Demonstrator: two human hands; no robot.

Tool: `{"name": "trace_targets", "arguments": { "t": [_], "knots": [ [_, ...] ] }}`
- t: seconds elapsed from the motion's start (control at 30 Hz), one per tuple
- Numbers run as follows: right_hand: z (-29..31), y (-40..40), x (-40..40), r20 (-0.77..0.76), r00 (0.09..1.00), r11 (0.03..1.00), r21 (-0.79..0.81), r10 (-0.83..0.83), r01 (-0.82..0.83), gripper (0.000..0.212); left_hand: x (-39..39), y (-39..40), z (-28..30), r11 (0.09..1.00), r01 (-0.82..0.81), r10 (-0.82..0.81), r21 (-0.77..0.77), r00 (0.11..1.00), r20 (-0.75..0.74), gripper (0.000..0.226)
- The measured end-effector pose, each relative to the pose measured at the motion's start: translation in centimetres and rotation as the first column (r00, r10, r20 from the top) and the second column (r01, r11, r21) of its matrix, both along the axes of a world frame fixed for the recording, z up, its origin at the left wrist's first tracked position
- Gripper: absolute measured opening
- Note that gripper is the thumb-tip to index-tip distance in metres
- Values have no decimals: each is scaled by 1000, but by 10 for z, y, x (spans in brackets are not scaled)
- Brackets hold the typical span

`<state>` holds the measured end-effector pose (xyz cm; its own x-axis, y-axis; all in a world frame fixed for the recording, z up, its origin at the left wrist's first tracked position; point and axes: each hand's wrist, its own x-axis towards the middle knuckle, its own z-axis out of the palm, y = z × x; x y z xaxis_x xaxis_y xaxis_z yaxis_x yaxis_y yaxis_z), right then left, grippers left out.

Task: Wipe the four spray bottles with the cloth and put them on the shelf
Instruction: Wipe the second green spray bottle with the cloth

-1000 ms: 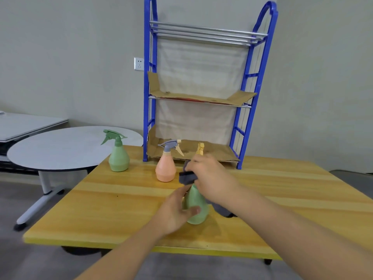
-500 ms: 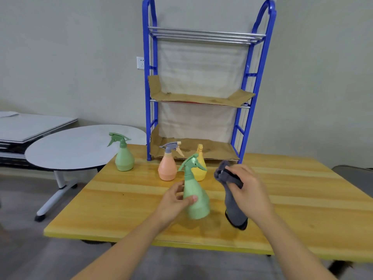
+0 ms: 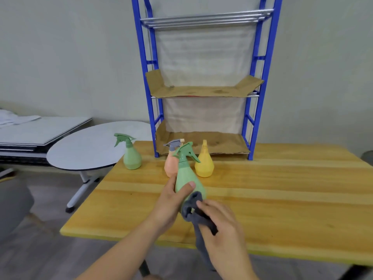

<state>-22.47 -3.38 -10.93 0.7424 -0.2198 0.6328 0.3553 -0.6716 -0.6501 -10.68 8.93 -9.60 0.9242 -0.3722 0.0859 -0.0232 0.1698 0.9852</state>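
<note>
Wooden table [image 3: 262, 203]: near edge runs across at 6 o'clock, left edge slants from 7 up to 10; bare wood lies open toward 3 o'clock. Blue shelf [image 3: 252, 118] stands at 12 o'clock on the far side, its cardboard-lined tiers unoccupied. Round grey table [image 3: 86, 146] sits beyond the left edge at 9 o'clock.

Count: four spray bottles, one cloth. Second green bottle [image 3: 131, 156] at 10 o'clock, apart from the rest; pink bottle [image 3: 170, 164] and yellow bottle [image 3: 204, 163] near each other before the shelf.

My left hand [image 3: 173, 201] grips the green bottle [image 3: 186, 178], thumb across its belly, nozzle upright. My right hand [image 3: 224, 229] pinches the grey cloth [image 3: 193, 209] and presses it against that bottle's lower side.
</note>
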Motion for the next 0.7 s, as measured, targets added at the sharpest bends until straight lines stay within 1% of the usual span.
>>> {"name": "trace_targets", "arguments": {
  "t": [0.07, 0.13, 0.17, 0.2, 0.27, 0.3, 0.33, 0.4, 0.43, 0.47, 0.5, 0.57, 0.6, 0.63, 0.7],
  "knots": [
    [3, -8, 8, -21, 999, 997, 63, -36, 38, 30, 4, -1, 5, 1000, -19, 19, -10, 1000, 3, 63],
    [7, -15, 13, -34, 993, 983, 140, -115, 118, 30, 6, -4, 9, 999, -46, 46, -21, 999, 5, 69],
    [9, -15, 14, -27, 991, 983, 128, -132, 135, 31, 7, -5, 10, 998, -52, 53, -25, 999, 12, 69],
    [12, -12, 14, -9, 993, 989, 84, -120, 120, 34, 8, -5, 10, 998, -58, 58, -24, 998, 19, 70],
    [14, -4, 10, 17, 999, 998, -59, -36, 37, 43, 10, -5, 9, 998, -56, 57, -27, 998, 31, 69],
    [14, -3, 10, 11, 1000, 995, -102, -10, 11, 45, 12, -5, 8, 998, -55, 56, -39, 998, 29, 71],
    [12, -5, 13, 8, 1000, 995, -95, -21, 22, 43, 13, -6, 6, 997, -56, 57, -47, 998, 24, 76],
    [12, -14, 19, -5, 992, 992, 30, -125, 126, 35, 15, -7, 4, 997, -67, 68, -33, 998, 9, 87],
    [13, -17, 21, -21, 985, 981, 82, -174, 175, 33, 16, -8, 4, 996, -79, 79, -28, 997, 4, 89],
    [14, -16, 22, -14, 981, 978, 85, -191, 192, 32, 17, -9, 4, 996, -90, 90, -26, 996, 6, 89],
    [15, -12, 21, 5, 985, 985, 40, -170, 170, 32, 20, -9, 3, 995, -102, 102, -23, 995, 14, 88],
    [15, -2, 20, 8, 999, 994, -93, -52, 53, 39, 25, -7, 2, 994, -104, 105, -14, 994, 27, 84],
    [14, 0, 21, -4, 1000, 991, -132, -15, 15, 41, 28, -5, 3, 995, -92, 93, -21, 996, 19, 82],
    [15, -1, 23, -14, 1000, 993, -117, -25, 23, 40, 30, -4, 3, 996, -75, 75, -40, 997, -14, 78],
    [18, -6, 29, -29, 992, 992, 21, -121, 122, 33, 33, -2, 3, 996, -48, 40, -80, 994, -102, 67]
  ]
}}
